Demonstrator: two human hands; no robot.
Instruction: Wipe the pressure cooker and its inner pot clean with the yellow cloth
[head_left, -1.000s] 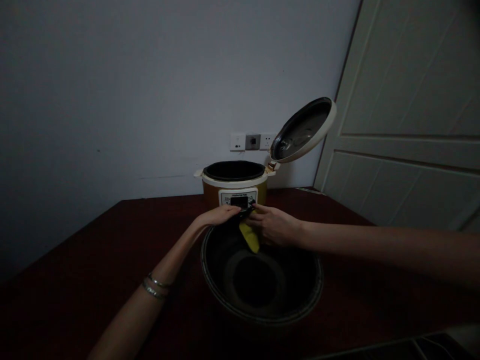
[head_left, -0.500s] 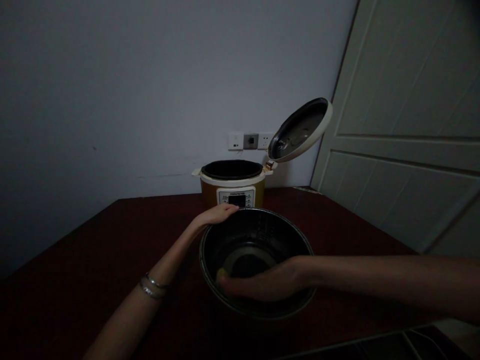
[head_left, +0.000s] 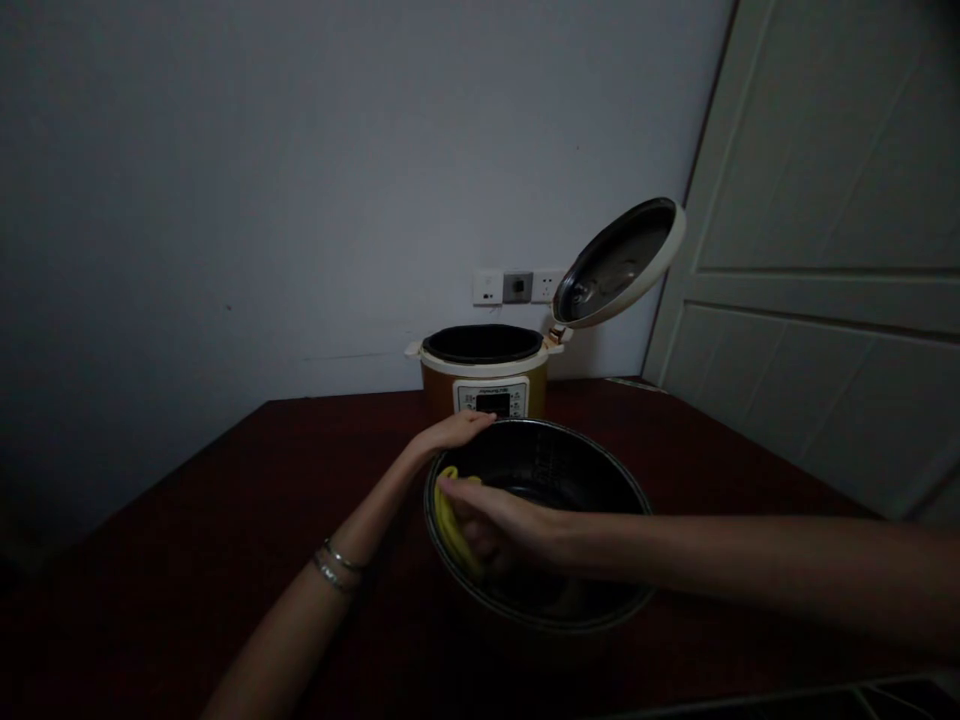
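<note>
A dark inner pot [head_left: 592,470] of a rice cooker is tilted toward me above the red-brown table. My left hand [head_left: 459,430], two bracelets on its wrist, grips the pot's far left rim; its fingertips are partly hidden. Inside the pot, my right hand [head_left: 510,520] is closed on a yellow cloth [head_left: 455,525] and presses it against the left inner wall. Behind the pot stands the cooker body [head_left: 435,385], white and golden, with a control panel in front. Its lid [head_left: 626,265] is raised to the right on a hinge.
Wall sockets [head_left: 517,287] are set in the pale wall behind the cooker. A panelled door [head_left: 810,290] rises along the right side. The red-brown table [head_left: 330,450] stretches out on both sides of the pot. A dark edge with thin pale lines shows at the lower right.
My right hand has moved up along the pot's left inner wall, and more of the yellow cloth shows. My left hand keeps its place on the rim. The whole view has shifted slightly.
</note>
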